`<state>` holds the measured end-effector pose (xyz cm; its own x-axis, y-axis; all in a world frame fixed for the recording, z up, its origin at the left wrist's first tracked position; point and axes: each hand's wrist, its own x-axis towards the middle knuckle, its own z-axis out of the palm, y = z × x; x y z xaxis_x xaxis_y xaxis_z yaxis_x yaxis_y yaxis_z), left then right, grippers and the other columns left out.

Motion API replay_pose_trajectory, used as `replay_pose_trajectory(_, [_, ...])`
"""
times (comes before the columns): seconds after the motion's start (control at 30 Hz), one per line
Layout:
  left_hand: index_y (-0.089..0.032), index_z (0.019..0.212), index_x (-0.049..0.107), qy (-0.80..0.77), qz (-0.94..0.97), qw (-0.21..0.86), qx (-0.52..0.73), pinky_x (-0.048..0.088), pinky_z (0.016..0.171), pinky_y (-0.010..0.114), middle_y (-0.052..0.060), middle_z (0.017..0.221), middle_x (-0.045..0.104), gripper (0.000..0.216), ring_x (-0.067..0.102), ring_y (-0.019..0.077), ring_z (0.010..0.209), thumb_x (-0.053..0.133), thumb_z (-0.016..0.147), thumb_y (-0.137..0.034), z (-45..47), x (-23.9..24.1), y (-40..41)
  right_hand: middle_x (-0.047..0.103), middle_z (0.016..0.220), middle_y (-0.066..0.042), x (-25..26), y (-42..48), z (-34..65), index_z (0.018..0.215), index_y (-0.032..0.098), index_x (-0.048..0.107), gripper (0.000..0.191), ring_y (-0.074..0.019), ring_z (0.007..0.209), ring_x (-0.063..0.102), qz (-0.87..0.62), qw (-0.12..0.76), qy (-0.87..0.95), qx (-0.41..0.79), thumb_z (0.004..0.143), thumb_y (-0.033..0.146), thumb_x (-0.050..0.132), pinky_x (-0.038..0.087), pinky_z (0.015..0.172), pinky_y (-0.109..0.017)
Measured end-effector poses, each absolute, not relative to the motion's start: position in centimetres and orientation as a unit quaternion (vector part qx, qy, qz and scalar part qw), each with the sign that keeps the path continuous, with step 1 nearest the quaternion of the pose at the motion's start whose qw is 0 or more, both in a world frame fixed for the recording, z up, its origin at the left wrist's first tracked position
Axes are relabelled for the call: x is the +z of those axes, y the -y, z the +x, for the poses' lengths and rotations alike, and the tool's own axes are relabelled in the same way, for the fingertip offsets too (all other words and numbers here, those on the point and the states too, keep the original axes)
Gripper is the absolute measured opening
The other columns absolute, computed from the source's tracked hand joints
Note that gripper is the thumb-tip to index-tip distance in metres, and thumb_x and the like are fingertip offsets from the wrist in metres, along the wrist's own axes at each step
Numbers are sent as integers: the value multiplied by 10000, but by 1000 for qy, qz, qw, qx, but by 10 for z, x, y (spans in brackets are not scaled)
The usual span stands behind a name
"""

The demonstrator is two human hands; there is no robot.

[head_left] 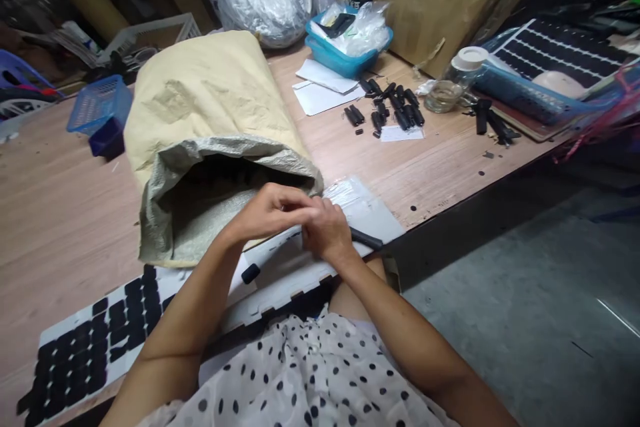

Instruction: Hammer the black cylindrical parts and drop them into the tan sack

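Observation:
My left hand [277, 210] and my right hand [327, 227] meet in front of the sack's mouth, fingertips pressed together. Whatever they pinch is too small or too covered to make out. A black rod-like piece [367, 239] shows just beyond my right hand; whether that hand grips it I cannot tell. Below my left wrist, a short black piece [251, 273] lies on the white cardboard [295, 283] near my lap. The large cream woven sack [210, 93] lies on the table with its rolled grey mouth facing me and a dark inside.
Black cylindrical pieces [404, 113] are heaped near white papers [325, 87]. Behind stand a blue basket [340, 60] and a cardboard box [435, 7]. A glass mug [444, 95] stands at the right. A sheet of black pieces [85, 347] lies front left. The table edge [480, 193] runs rightward.

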<state>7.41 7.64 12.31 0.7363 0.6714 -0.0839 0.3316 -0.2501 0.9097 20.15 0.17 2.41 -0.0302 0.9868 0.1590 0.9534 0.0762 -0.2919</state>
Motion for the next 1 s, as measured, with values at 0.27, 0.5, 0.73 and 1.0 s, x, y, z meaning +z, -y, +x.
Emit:
replay_pose_trajectory(0.27, [-186,891,805,-711,632,199,234,533,774,266,64,927,812,195,730,222,909,623,830,-221,2,73,-127,586,967,-101,12,-1,218,1247,205,675,384,-256,935,466,-662,166,731,-16,900,168,516,330,757,-347])
replay_pose_trajectory(0.5, [-162,903,786,-659,705,230,127,513,745,298,127,926,793,250,739,282,941,707,847,-393,76,61,-118,588,927,-96,6,-5,223,1187,201,707,355,-256,916,473,-663,174,727,-38,909,162,490,343,760,-347])
replay_pose_trajectory(0.73, [-162,1098,766,-662,681,276,147,521,845,286,124,1081,785,313,719,256,1030,791,805,-272,83,55,-117,601,926,-91,2,-6,225,1182,202,714,360,-248,902,487,-659,183,727,-51,902,155,492,347,757,-335])
replay_pose_trajectory(1.0, [-214,939,812,-601,729,294,142,491,717,280,1,747,697,225,656,188,749,698,750,-173,9,55,-61,591,909,-84,-1,-7,226,1160,204,718,346,-243,885,488,-657,187,728,-59,899,160,494,350,753,-330])
